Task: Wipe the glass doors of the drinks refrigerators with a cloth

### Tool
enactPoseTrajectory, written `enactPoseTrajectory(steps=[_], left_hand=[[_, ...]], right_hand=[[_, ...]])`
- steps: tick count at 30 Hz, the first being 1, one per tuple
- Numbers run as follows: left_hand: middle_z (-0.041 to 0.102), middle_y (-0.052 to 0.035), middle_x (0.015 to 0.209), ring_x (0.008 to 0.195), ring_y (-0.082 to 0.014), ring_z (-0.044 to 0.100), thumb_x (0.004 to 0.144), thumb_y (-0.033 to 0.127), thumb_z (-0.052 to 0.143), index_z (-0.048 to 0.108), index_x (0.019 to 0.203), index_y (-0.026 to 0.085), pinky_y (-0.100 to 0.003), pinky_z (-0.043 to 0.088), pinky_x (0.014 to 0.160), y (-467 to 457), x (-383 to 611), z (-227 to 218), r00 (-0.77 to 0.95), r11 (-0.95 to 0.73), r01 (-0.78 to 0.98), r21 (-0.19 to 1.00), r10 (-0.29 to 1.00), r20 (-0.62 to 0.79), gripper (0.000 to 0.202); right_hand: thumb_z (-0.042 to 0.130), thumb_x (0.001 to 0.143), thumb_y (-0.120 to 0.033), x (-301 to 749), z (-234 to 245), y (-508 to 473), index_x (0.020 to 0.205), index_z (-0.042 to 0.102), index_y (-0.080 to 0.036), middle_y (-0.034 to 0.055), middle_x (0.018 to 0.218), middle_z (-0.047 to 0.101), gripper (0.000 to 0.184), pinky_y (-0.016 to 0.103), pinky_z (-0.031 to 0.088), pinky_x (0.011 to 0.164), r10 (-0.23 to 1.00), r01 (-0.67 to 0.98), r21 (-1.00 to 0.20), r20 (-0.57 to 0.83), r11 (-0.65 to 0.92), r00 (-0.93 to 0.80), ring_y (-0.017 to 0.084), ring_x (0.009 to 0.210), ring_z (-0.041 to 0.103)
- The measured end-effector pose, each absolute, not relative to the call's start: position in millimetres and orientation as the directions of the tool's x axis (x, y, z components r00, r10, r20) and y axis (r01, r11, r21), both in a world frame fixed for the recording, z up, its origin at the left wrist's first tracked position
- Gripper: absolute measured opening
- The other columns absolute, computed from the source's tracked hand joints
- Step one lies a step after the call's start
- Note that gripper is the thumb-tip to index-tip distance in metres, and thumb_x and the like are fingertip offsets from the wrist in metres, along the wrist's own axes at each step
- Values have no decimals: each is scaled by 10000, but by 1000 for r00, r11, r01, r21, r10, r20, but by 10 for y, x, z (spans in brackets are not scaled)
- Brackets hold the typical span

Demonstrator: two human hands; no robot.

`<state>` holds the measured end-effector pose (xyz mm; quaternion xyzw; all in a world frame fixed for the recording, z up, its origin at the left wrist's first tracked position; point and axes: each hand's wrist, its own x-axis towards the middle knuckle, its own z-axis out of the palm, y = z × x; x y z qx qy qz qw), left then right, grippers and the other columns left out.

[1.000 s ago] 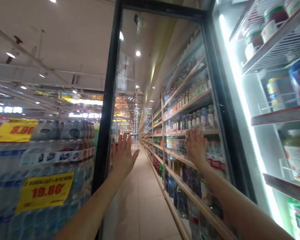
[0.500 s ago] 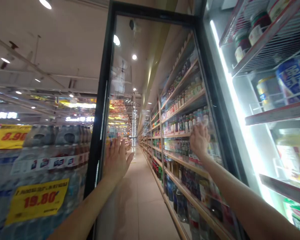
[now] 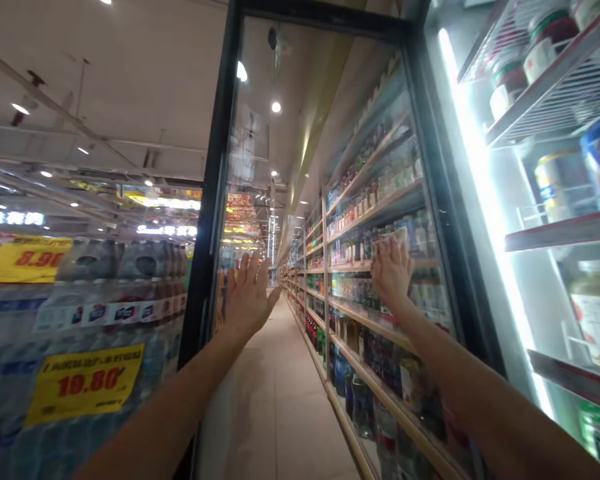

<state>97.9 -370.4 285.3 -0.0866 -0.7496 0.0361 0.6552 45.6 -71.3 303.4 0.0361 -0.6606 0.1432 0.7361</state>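
Note:
A glass door (image 3: 213, 180) with a dark frame stands open in front of me. My left hand (image 3: 250, 293) lies against the left part of the pane, fingers spread, holding nothing. Higher up on the right, my right hand (image 3: 391, 272) presses a pale, thin cloth (image 3: 401, 236) to the glass. Only the cloth's upper edge shows past the fingertips; the rest is under the palm. Both arms reach forward from the bottom of the view.
To the right is a lit fridge with wire shelves (image 3: 550, 80), jars and bottles. Packs of bottled drinks with yellow price signs (image 3: 87, 380) are stacked at left. Through the glass appear long drink shelves (image 3: 365, 327) and a tiled aisle floor (image 3: 280, 400).
My right hand has shifted slightly left and up across the glass with the cloth. My left hand appears a little further right and higher, as the whole view has moved too.

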Motion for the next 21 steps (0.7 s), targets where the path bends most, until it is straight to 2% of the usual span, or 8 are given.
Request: enactPoseTrajectory(steps=[2,5,8,12,14,16,18,21], left_hand=[[279,-143,1470,1374,-308,192,863,460,354,376,1345,127,-532,192,1079,-3635,975,2912,-136,982,82,-168,178,975,586],[274,-148,1471,1373,-316,189,861,491,342,356,1357,125,-546,202,1067,-3573,950,2957,-131,982,67,-178,186,974,616],[279,-138,1471,1365,-326,207,858,511,343,354,1361,140,-555,219,1056,-3575,938,2970,-138,981,48,-188,193,971,625],[277,-132,1472,1358,-329,226,860,482,358,366,1356,139,-556,228,1055,-3616,963,2972,-172,981,31,-193,195,965,603],[268,-138,1475,1360,-328,223,861,477,354,371,1352,131,-557,228,1056,-3635,979,2973,-176,983,37,-180,184,967,600],[262,-139,1477,1363,-324,217,867,474,339,374,1350,131,-558,227,1056,-3652,986,2973,-176,985,51,-164,170,970,594],[256,-136,1480,1367,-318,210,873,466,324,367,1354,132,-553,227,1059,-3662,985,2974,-178,985,62,-161,169,969,587],[253,-133,1481,1370,-312,205,875,464,326,357,1360,133,-540,229,1064,-3663,980,2979,-176,985,60,-159,168,970,588]], right_hand=[[340,889,-278,498,3013,-945,1296,472,-218,108,1433,360,432,557,245,1020,8,-276,13,997,961,75,301,1361,206],[414,880,-334,539,2954,-1443,1248,499,-345,-21,1420,398,378,460,190,1089,-378,-322,375,924,869,57,199,1371,203],[446,870,-360,513,2970,-1563,1257,482,-363,-41,1424,391,390,452,144,1108,-505,-323,494,861,807,56,175,1379,180],[385,883,-318,438,3061,-806,1282,484,-275,56,1438,364,414,538,215,1051,-144,-244,142,989,959,10,267,1353,235],[363,878,-312,429,3086,-311,1298,474,-253,86,1443,347,438,557,264,1016,127,-189,-128,992,974,-14,298,1330,268],[327,875,-303,444,3083,5,1309,467,-166,181,1420,350,477,589,305,958,261,-154,-261,965,953,-19,350,1300,294],[290,877,-295,465,3053,18,1315,451,-94,245,1405,335,508,608,320,922,283,-144,-282,959,949,-11,385,1292,286],[316,881,-317,477,2982,-478,1322,448,-200,121,1450,321,475,545,316,980,160,-169,-160,987,973,-17,321,1334,243]])
